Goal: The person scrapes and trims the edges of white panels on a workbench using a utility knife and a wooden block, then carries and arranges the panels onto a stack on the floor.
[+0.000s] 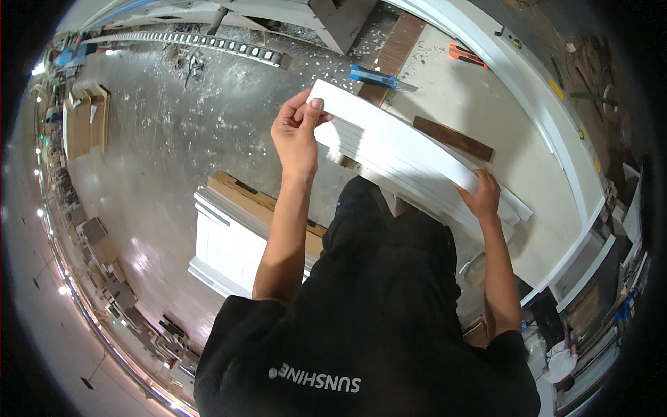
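Observation:
Both my hands hold a long white board (399, 135) slantwise in front of me. My left hand (295, 132) grips its far left end, thumb on top and fingers curled beneath. Closed on the right end is my right hand (481, 198), its fingers partly hidden. Several white grooved strips (396, 165) show under the board's near edge; I cannot tell whether they touch it. Beyond the board lies a blue utility knife (374, 77) with its blade out. A brown wooden strip (455, 137) rests on the pale worktop (535, 160) beside the board.
An orange-and-black cutter (467, 55) lies at the worktop's far side, among white chips. White panels (226, 240) are stacked with cardboard left of my legs. A grey machine (333, 24) and a roller track (201, 42) stand beyond. Another person (561, 361) is at the lower right.

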`<state>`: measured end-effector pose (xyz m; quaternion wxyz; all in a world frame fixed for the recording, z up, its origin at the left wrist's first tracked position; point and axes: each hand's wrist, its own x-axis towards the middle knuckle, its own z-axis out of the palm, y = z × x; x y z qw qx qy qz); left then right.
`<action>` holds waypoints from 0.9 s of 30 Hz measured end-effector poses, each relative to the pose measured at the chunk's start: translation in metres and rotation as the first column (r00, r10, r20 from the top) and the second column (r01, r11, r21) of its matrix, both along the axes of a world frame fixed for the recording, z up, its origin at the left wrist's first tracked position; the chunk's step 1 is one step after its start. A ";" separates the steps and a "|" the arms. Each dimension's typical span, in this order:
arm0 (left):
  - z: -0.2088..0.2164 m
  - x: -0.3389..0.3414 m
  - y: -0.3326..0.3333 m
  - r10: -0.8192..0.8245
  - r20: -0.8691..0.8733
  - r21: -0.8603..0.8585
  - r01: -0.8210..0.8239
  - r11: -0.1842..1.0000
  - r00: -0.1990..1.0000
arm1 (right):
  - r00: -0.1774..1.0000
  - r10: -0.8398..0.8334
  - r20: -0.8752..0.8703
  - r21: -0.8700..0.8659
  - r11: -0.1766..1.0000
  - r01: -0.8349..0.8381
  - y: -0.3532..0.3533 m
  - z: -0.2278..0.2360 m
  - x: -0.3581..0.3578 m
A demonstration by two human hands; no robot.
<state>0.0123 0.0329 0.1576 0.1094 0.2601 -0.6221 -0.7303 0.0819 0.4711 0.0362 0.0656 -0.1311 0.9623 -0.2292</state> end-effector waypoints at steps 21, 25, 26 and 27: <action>0.054 0.015 0.004 -0.085 -0.209 -0.041 0.078 0.996 0.974 | 0.977 -0.076 -0.198 -0.042 0.997 0.069 -0.018 0.033 0.004; 0.046 0.013 -0.004 -0.082 -0.210 -0.078 0.067 0.995 0.974 | 0.982 -0.064 -0.179 -0.086 0.995 0.050 -0.021 0.038 0.003; 0.045 0.013 -0.006 -0.087 -0.210 -0.079 0.072 0.994 0.974 | 0.988 -0.057 -0.145 -0.101 0.994 0.043 -0.022 0.040 0.001; 0.044 0.013 -0.008 -0.094 -0.189 -0.078 0.081 0.994 0.977 | 0.988 -0.062 -0.144 -0.102 0.994 0.048 -0.022 0.041 0.000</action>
